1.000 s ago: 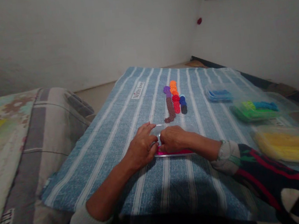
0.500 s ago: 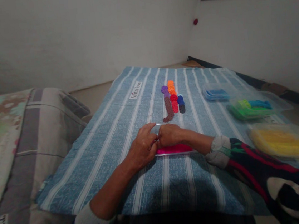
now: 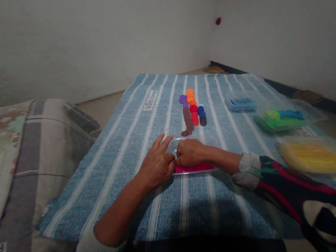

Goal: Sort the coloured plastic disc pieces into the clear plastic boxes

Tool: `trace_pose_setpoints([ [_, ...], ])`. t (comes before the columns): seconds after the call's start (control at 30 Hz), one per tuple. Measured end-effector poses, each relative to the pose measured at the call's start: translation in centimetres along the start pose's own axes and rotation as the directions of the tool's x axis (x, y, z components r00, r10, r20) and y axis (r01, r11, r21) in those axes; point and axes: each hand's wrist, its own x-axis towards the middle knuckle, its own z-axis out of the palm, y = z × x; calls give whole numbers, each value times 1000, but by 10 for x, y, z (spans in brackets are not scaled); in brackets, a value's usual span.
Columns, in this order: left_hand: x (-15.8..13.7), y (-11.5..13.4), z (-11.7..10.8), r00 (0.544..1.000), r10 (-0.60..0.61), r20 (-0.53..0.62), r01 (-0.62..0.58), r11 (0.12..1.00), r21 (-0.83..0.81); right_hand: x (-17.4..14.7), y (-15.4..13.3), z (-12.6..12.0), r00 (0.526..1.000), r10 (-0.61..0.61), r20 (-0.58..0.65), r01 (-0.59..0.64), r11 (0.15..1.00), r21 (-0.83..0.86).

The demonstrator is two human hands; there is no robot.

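Note:
A clear plastic container (image 3: pixel 215 141) with bright pink contents (image 3: pixel 197 167) lies in front of me on the striped cloth. My left hand (image 3: pixel 157 165) is at its left edge, two fingers stretched out. Its thumb and forefinger are pinched together near my other hand. My right hand (image 3: pixel 191 152) is closed over the container, knuckles up, its fingertips pointing down into it. What either hand pinches is too small or hidden to make out. Beyond the container lie joined rows of small round pieces: brown (image 3: pixel 187 119), purple (image 3: pixel 183 100), orange (image 3: pixel 190 96), red (image 3: pixel 194 115) and blue to black (image 3: pixel 202 116).
At the right stand a box with blue contents (image 3: pixel 243 104), one with green and blue contents (image 3: pixel 285 118), and one with yellow contents (image 3: pixel 317 157). A striped blue cloth (image 3: pixel 110 181) covers the table. A draped grey cover (image 3: pixel 53 155) is at the left.
My left hand has shifted slightly left, and its outer fingers have lifted and spread. My right hand stays closed over the container.

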Motion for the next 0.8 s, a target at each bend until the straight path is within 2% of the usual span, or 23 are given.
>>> trace_pose_setpoints([
  [0.1, 3, 2, -3, 998, -22, 58, 21, 1000, 22, 0, 0, 1, 1000, 19, -20, -19, 999, 34],
  [0.2, 4, 1, -1, 998, -31, 56, 29, 999, 35, -2, 0, 3, 999, 41, -35, -40, 998, 52],
  [0.37, 0, -5, 11, 997, -18, -78, 18, 1000, -2, -2, -2, 4, 996, 56, -65, -52, 997, 50],
  [0.6, -4, -8, 24, 961, -12, -275, -2, 999, -50, 6, -4, 4, 995, 64, -75, -60, 997, 55],
  [0.67, -5, -9, 25, 957, -1, -292, -10, 999, -36, 8, -4, 4, 995, 79, -67, -75, 996, 50],
  [0.8, -5, -9, 25, 968, -3, -252, -5, 1000, -30, 11, -3, 4, 997, 67, -44, -66, 997, 29],
])
